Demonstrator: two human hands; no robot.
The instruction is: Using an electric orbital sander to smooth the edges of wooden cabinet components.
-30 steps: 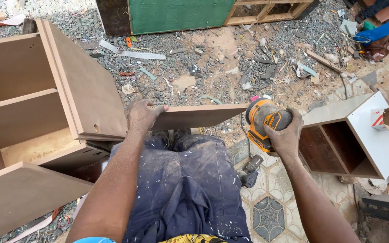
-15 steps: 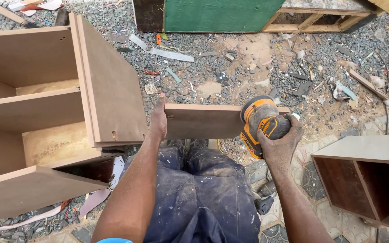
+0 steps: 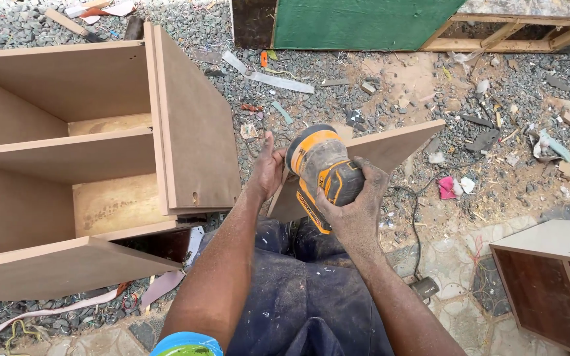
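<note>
1. The scene is an outdoor work area seen from above. The ground (image 3: 377, 99) is grey gravel and sandy dirt, strewn with wood offcuts, scraps of plastic and other litter.
2. At the top edge a green board (image 3: 364, 23) leans upright, with a bare wooden frame (image 3: 516, 36) just to its right.
3. A large brown shelf cabinet (image 3: 74, 158) lies on its side at the left, its open compartments facing the camera.
4. At the lower right stands a smaller cabinet (image 3: 549, 277) with a pale top and a dark brown inside.
5. The person's legs, in dusty dark blue trousers (image 3: 305, 303), fill the bottom centre.
6. A flat brown wooden panel (image 3: 390, 148) rests across the person's lap, tilted, its far corner pointing up and to the right over the gravel.
7. The left hand (image 3: 268, 168) clasps the panel's left edge, fingers wrapped over the edge.
8. The right hand (image 3: 354, 204) is clenched around an orange and black electric sander (image 3: 321, 171), which sits against the near part of the panel, just beside the left hand.
9. A black cable (image 3: 417, 217) runs over the ground to the right of the sander.
</note>
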